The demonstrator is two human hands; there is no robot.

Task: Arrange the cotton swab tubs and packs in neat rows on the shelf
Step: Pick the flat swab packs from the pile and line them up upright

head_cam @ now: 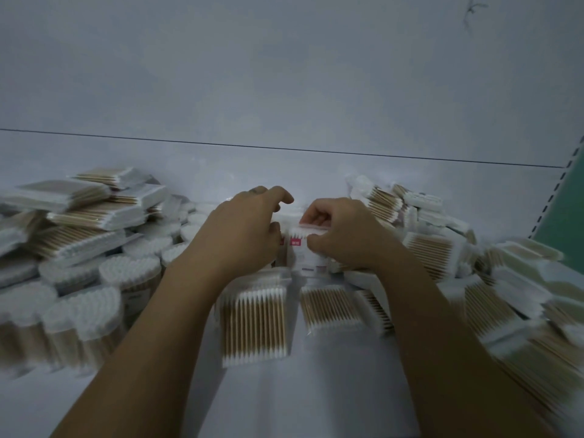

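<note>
Left hand (243, 230) and right hand (339, 238) grip swab packs (298, 249)

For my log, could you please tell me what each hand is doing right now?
Left hand: fingers curled, grip cannot be told.
Right hand: pinching a swab pack.

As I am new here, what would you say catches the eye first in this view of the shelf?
At the middle of the shelf, the right hand pinches the top of an upright pack with a red label, the left hand curled beside it. Untidy heaps flank them: flat packs over round tubs on the left, a tumbled pile of packs on the right. Two more packs lie in front, between the forearms.
</note>
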